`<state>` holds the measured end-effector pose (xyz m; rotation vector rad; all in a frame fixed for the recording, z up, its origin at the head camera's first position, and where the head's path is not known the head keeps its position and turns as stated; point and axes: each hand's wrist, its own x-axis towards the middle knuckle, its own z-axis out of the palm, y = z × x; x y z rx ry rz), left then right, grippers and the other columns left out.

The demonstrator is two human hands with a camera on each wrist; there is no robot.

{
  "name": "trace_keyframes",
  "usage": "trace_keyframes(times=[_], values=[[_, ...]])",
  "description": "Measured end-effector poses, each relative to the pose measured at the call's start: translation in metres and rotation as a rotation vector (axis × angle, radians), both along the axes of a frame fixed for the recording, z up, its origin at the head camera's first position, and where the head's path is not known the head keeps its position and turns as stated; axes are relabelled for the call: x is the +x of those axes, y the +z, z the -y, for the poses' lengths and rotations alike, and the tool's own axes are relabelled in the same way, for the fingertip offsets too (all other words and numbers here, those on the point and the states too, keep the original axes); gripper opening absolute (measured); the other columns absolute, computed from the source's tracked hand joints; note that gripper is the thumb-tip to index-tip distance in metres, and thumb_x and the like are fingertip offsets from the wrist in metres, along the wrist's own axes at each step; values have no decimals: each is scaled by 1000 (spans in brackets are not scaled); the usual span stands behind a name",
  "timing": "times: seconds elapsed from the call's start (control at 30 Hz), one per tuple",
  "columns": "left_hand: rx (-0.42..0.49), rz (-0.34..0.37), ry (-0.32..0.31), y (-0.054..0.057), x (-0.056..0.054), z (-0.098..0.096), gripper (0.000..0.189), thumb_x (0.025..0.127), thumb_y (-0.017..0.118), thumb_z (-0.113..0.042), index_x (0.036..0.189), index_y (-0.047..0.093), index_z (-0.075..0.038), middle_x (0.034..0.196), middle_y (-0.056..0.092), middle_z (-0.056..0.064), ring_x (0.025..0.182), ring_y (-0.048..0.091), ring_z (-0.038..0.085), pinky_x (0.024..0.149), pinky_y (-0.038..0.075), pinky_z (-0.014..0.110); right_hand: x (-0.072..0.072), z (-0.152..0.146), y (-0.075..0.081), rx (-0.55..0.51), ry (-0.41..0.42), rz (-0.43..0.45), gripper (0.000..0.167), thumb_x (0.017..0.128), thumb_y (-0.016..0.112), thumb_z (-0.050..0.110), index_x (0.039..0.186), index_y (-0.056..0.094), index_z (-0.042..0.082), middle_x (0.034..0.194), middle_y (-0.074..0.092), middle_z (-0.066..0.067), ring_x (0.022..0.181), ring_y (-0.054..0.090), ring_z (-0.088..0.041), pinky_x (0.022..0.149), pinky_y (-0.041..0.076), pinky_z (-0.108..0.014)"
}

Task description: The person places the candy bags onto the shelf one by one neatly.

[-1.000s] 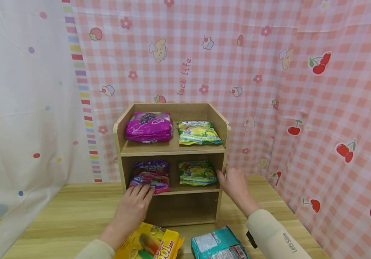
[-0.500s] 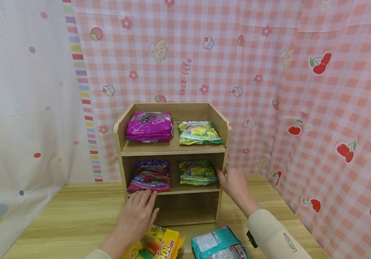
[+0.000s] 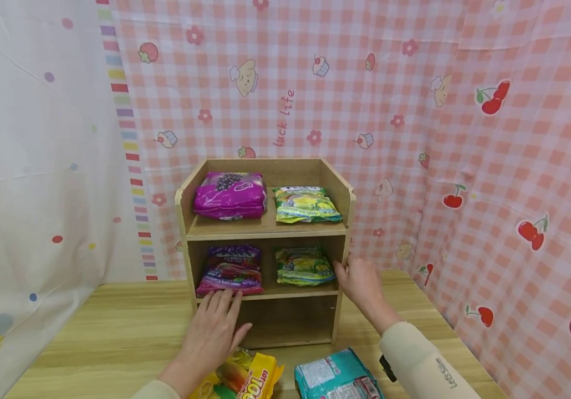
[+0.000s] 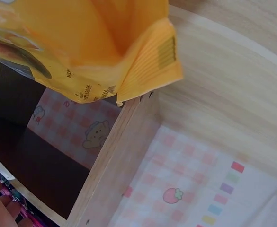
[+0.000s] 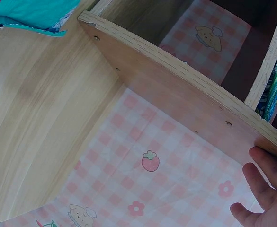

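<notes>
A small wooden shelf (image 3: 263,229) stands on the table. On the left of its middle tier lies a purple-red bag (image 3: 233,271) printed with berries. My left hand (image 3: 210,332) has its fingers extended, fingertips at that bag's front edge; in the left wrist view, fingers (image 4: 10,208) show at the lower left beside the bag. My right hand (image 3: 362,282) holds the shelf's right side panel, thumb at the front edge and fingers (image 5: 261,182) against the outer face. A yellow-green bag (image 3: 304,267) lies to the right on the same tier.
The top tier bears a magenta grape bag (image 3: 230,197) and another yellow-green bag (image 3: 306,205). In front of the shelf lie a yellow mango-printed bag (image 3: 260,377), partly behind the left hand, and a teal bag (image 3: 335,374). Patterned cloth (image 3: 285,72) hangs behind.
My left hand has drawn back from over the berry bag to its front edge, and its thumb has spread outward. More of the bag's front shows. The right hand has stayed put.
</notes>
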<state>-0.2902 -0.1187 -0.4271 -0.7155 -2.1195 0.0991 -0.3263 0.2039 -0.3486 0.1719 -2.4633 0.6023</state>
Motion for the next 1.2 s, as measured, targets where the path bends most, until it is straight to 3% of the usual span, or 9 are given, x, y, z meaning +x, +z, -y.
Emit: trace_keyframes(times=[0.6, 0.93, 1.2], values=[[-33, 41, 80, 4, 0, -5, 83, 102, 8, -57, 128, 63, -1, 120, 58, 22, 104, 57, 38, 90, 47, 54, 0, 0, 1, 0, -13, 16, 42, 97, 63, 24, 60, 46, 11, 51, 44, -3, 45, 42, -18, 44, 34, -32], [-27, 23, 73, 2, -3, -5, 82, 103, 9, -57, 128, 63, -1, 119, 57, 22, 104, 57, 39, 89, 47, 54, 0, 0, 0, 1, -11, 5, 41, 96, 63, 23, 61, 46, 10, 51, 45, -3, 46, 42, -18, 44, 35, -32], [-41, 51, 96, 4, -3, -6, 86, 101, 4, -58, 129, 62, -1, 122, 57, 23, 107, 57, 38, 91, 45, 56, 0, 0, 0, 6, -7, -8, 43, 96, 63, 22, 59, 45, 11, 50, 43, -2, 45, 41, -18, 44, 33, -32]])
